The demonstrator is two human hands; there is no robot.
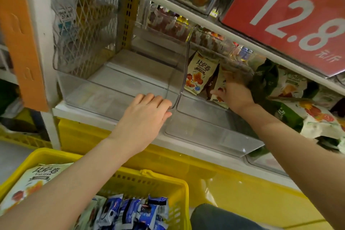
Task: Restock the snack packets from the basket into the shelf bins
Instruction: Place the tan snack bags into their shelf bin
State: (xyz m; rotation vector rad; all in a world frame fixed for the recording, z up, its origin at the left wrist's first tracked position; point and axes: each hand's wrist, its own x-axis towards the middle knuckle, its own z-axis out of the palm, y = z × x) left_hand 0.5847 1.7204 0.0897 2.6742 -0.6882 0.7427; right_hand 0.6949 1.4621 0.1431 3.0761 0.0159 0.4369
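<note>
Placing step: the right hand [235, 97] pinches a packet [217, 99] upright inside the bin [205, 130] while the left hand [147, 110] hooks its fingers over that bin's front corner; next, probably, let go and fetch more from the basket [158, 175].

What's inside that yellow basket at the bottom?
A cream snack packet and a heap of small blue packets; the left forearm covers whatever lies between them.

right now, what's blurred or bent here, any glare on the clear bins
Head view: wide-angle bends the shelf edge; wire mesh at upper left is blurred; clear bin shows faint sheen, no harsh glare; right hand on the snack packet sits in shelf shadow, left hand evenly lit.
</note>
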